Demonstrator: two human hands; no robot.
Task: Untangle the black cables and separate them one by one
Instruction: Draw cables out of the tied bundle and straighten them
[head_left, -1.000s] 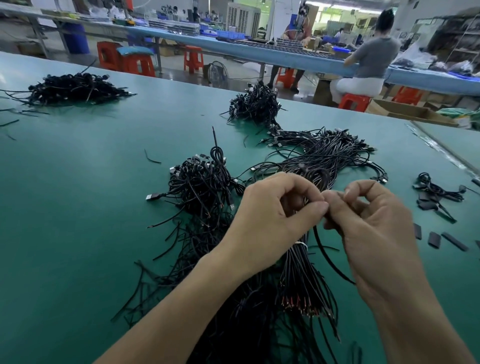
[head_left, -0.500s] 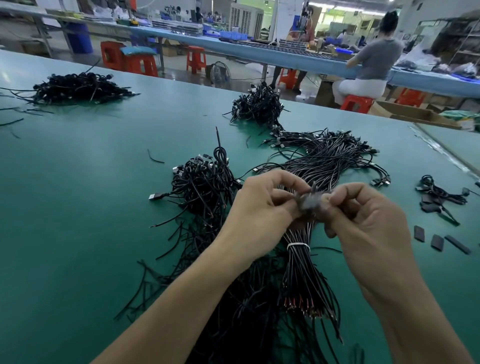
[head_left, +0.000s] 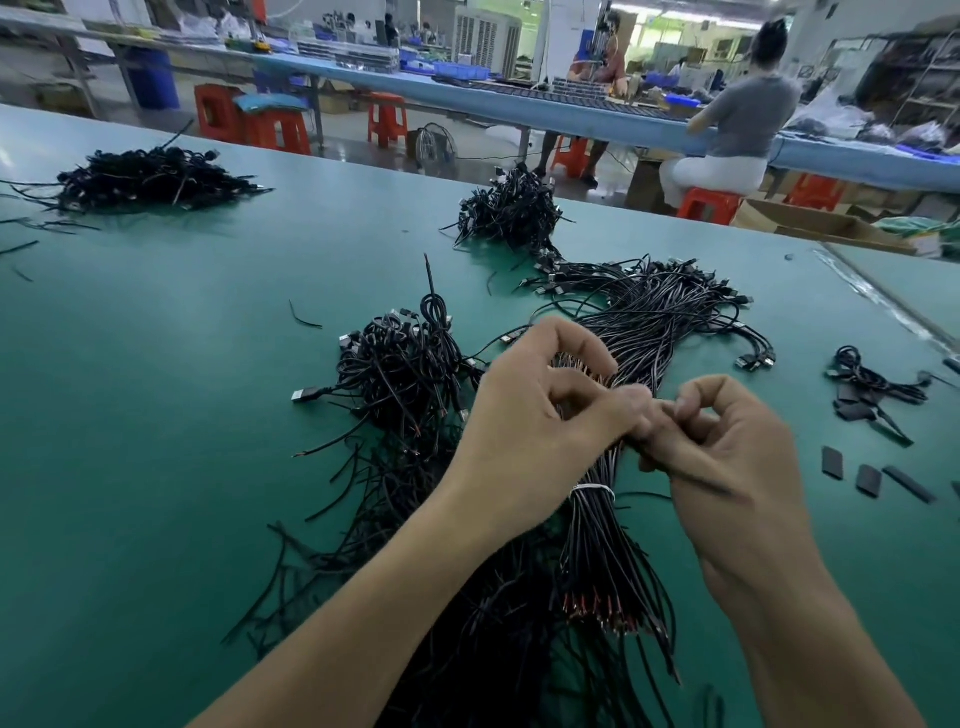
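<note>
At the near edge of the green table (head_left: 156, 493), loose black cable ends lie fanned out under both forearms. Just beyond them lies a bundle of black cables (head_left: 597, 561), bound by a white tie (head_left: 592, 488), its bared reddish ends pointing toward the near edge. Above the tie, the left hand (head_left: 530, 415) and right hand (head_left: 727, 452) meet fingertip to fingertip, both with fingers curled tight. The right hand pinches a single cable (head_left: 698, 482) that trails across its palm. The left hand seems to pinch the same strand, though motion blur hides the contact.

Left of the hands sits a tangled heap (head_left: 405, 369). Toward the right edge lie short black pieces (head_left: 867, 480) and a small coil (head_left: 872, 384). Behind the hands a long spread of cables (head_left: 670, 306) reaches a farther heap (head_left: 509, 208). Another pile (head_left: 150, 179) lies near the far left corner. Past the far edge, a person (head_left: 743, 119) sits on a red stool (head_left: 706, 205).
</note>
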